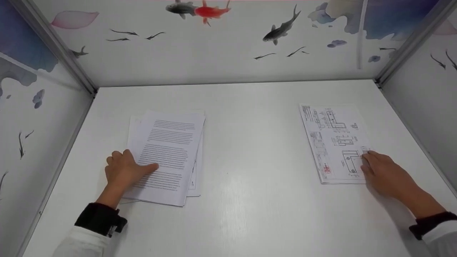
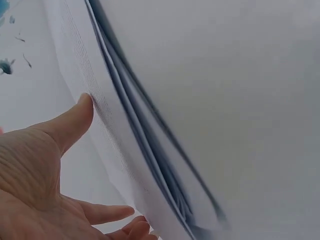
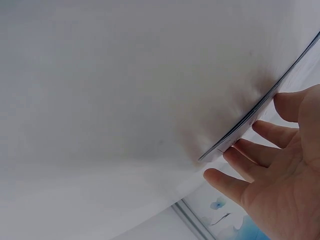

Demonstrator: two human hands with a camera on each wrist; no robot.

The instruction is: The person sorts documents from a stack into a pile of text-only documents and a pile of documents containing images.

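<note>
Nearer the left edge of the white bench (image 1: 250, 146) lies a stack of white paper sheets with black printed text (image 1: 167, 153), skewed over lower white sheets (image 1: 195, 180) that jut out at its right. It should be light, floppy and easily creased, its layers prone to slide, so a pinch on a long side seems safest. The left hand (image 1: 123, 169) lies at its left side, thumb stretched onto the text, fingers not closed around it.

Nearer the right edge lies a neater stack of white paper sheets with black line drawings (image 1: 332, 142); it likely bends as one thin pad, best taken by the right side, where the right hand (image 1: 387, 175) rests extended fingers, unclenched.

White fish-painted panels (image 1: 214, 46) border the bench's left, far and right edges, limiting sideways reach; nothing stands between the stacks.
</note>
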